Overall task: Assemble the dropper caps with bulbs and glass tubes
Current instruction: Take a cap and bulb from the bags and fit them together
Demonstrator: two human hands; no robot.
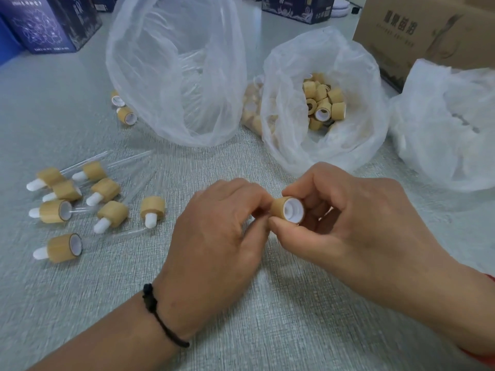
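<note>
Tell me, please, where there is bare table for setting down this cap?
Bare table lies below both hands, between the forearms, and at far left above the droppers. It is crowded among those droppers and around the three bags.

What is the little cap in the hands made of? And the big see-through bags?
The cap looks like bamboo or light wood outside, tan and matte, with a smooth white plastic lining. The bags look like thin plastic film: cloudy, crinkled, and you can see through them.

Pale grey-green textured bench under soft even light, dark blue printed boxes at the rear, brown cardboard carton right
</note>
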